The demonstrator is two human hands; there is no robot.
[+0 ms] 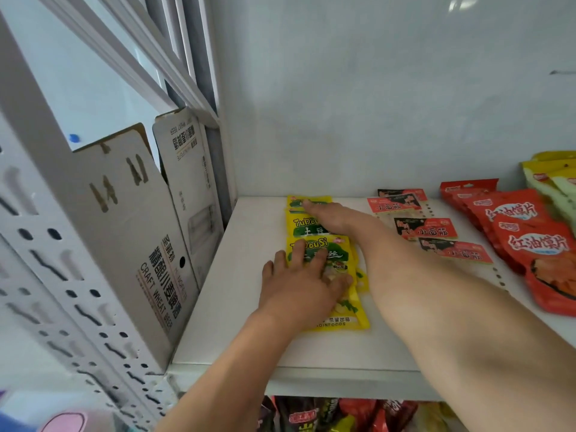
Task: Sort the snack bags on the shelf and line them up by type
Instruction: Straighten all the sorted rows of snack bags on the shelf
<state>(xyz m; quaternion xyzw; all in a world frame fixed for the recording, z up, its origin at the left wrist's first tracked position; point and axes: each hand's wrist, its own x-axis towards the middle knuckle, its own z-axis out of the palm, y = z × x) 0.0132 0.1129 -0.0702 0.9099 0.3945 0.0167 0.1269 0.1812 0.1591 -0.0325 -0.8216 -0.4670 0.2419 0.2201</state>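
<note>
Aligning the yellow TuDouSi bags (pixel 322 244) in a front-to-back row at the shelf's (pixel 237 307) left: left hand (pixel 304 283) spread flat on the nearest bag, right hand (pixel 332 215), fingers straight, pressing the rear bags; next, probably squaring edges

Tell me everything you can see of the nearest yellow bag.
The nearest yellow bag is glossy plastic, printed with green lettering and a food picture. It lies flat on the white shelf, front of a yellow row, overlapping the next bag. The left hand presses on it, fingers spread.
</note>
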